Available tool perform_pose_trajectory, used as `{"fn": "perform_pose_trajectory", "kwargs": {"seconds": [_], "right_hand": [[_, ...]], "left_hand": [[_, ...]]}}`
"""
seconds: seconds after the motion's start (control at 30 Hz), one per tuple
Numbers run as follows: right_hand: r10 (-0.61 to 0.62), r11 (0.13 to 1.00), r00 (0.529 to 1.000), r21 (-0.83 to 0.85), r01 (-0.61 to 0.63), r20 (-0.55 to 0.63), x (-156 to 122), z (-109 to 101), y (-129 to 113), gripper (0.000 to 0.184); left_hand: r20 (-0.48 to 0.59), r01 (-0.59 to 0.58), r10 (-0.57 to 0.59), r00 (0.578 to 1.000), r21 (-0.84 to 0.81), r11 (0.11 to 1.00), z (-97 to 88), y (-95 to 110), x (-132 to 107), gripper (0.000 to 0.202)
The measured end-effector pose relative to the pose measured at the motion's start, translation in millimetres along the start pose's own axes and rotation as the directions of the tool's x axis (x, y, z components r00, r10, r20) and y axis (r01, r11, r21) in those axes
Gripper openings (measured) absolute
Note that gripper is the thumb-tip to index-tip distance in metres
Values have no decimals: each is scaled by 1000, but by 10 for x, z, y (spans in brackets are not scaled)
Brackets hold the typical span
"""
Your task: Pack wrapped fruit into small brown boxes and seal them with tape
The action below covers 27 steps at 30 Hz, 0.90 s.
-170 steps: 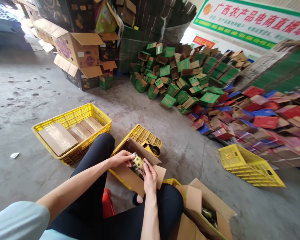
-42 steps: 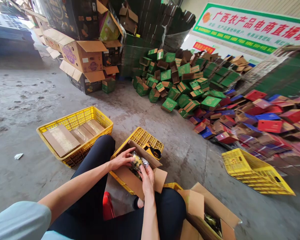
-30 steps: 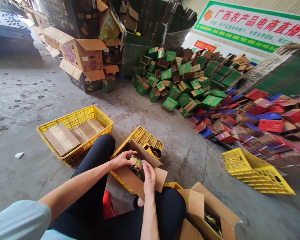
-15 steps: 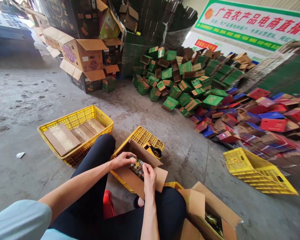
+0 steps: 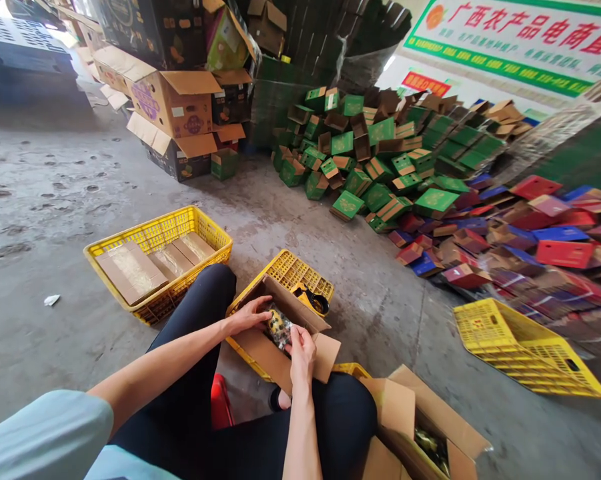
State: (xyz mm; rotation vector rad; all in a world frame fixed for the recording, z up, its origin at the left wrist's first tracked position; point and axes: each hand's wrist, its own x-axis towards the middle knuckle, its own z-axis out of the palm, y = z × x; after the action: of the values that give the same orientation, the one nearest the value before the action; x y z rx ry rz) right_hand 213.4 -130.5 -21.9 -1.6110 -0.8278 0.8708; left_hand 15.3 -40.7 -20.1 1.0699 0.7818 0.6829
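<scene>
I sit on the floor with an open brown cardboard box (image 5: 266,353) on an overturned yellow crate (image 5: 293,271) in front of my knees. My left hand (image 5: 246,315) and my right hand (image 5: 301,349) both pinch a small yellow and dark packet in clear wrap (image 5: 278,325) over the box's opening. A yellow tape dispenser (image 5: 312,299) lies on the crate just behind the box.
A yellow crate (image 5: 206,234) with flat brown boxes stands to the left. Another yellow crate (image 5: 523,345) lies at the right. An open carton (image 5: 420,427) with packets sits by my right knee. Heaps of green, red and blue small boxes (image 5: 380,167) cover the far floor.
Both hands stay at the box, turning the wrapped packet slightly and lowering it toward the opening. The view has shifted a little to the left.
</scene>
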Motion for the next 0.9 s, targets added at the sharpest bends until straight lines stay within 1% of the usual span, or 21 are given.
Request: {"fn": "perform_pose_trajectory", "kwargs": {"seconds": [0.07,0.13,0.2,0.27,0.37,0.47,0.53,0.57,0.63,0.73,0.8,0.83,0.9], "right_hand": [[40,999,999,-2,-40,13,21,57,43,59],[69,997,997,-24,-68,30,62,117,73,55],[78,995,995,-70,-74,56,121,194,84,47],[71,990,994,-131,-59,88,183,314,78,37],[30,973,986,-229,9,166,242,602,46,29],[-12,935,954,-336,117,298,238,903,2,22],[-16,891,927,-416,183,375,224,985,-32,18],[-13,864,919,-458,209,394,221,967,-51,18],[-9,798,923,-554,239,385,225,820,-96,23],[-19,662,957,-713,229,290,243,460,-181,30],[-27,569,971,-795,210,238,245,263,-235,29],[-28,530,974,-823,204,224,242,199,-255,28],[-19,478,977,-857,194,211,231,135,-272,27]], "left_hand": [[-93,-53,57,994,49,997,-18,8,15,84],[-170,-92,116,979,148,985,-37,14,41,69],[-213,-106,155,965,223,969,-55,13,75,56],[-242,-96,157,957,248,964,-70,7,110,51],[-270,-73,147,952,264,962,-97,-5,156,52],[-280,-59,144,949,290,955,-127,-9,181,55],[-279,-52,141,950,303,952,-140,-8,185,56],[-276,-49,138,951,305,951,-142,-7,184,56],[-268,-43,127,955,299,953,-137,-6,180,56],[-249,-41,111,962,269,962,-117,-2,170,55],[-238,-39,97,966,240,970,-105,5,167,56],[-234,-36,90,968,224,974,-100,9,168,56],[-229,-29,73,971,191,981,-92,15,174,57]]}}
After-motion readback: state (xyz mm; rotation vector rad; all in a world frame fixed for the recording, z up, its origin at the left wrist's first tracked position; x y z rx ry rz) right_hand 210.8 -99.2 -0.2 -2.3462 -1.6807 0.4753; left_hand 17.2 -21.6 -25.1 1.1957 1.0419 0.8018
